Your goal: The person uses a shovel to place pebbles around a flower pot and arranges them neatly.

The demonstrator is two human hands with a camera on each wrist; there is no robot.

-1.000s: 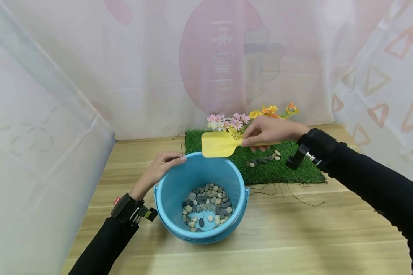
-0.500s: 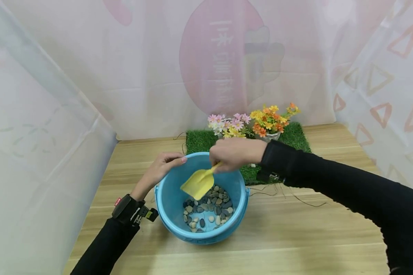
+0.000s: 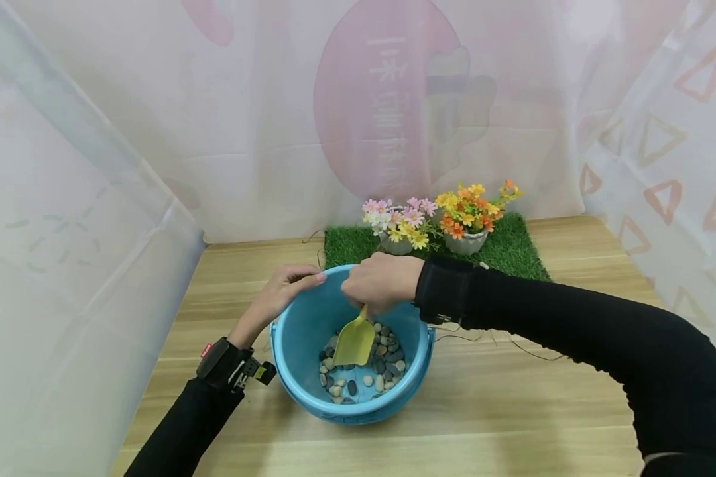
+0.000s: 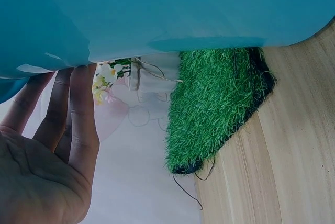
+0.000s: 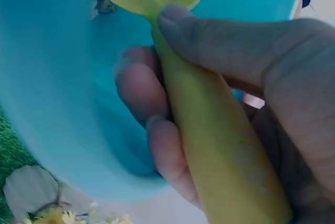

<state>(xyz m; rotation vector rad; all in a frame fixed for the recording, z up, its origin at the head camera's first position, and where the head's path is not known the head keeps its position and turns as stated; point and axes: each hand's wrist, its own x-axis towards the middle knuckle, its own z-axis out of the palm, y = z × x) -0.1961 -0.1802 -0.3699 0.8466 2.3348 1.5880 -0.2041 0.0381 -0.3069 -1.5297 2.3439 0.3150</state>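
Observation:
A yellow toy shovel (image 3: pixel 355 341) slants blade-down inside the blue bucket (image 3: pixel 294 391). My right hand (image 3: pixel 383 281) grips its handle (image 5: pixel 209 124), thumb along the neck and fingers curled around. Grey and cream pebbles (image 3: pixel 390 358) cover much of the bucket's bottom, and the blade overlaps some of them in the head view. With the thumb over the rim and the fingers against the outer wall, my left hand (image 3: pixel 283 291) holds the bucket's left side. Those fingers (image 4: pixel 82 114) show from below in the left wrist view.
Behind the bucket lies a green artificial grass mat (image 3: pixel 516 248), partly hidden by the right arm. Two flower pots stand on it: pink and white flowers (image 3: pixel 396 215), orange and yellow flowers (image 3: pixel 471 209). Pale printed curtains (image 3: pixel 262 119) enclose the wooden table (image 3: pixel 483 411).
My right hand has brought the shovel from above the grass mat leftward and down into the bucket, turning the blade downward. The left hand stays on the rim.

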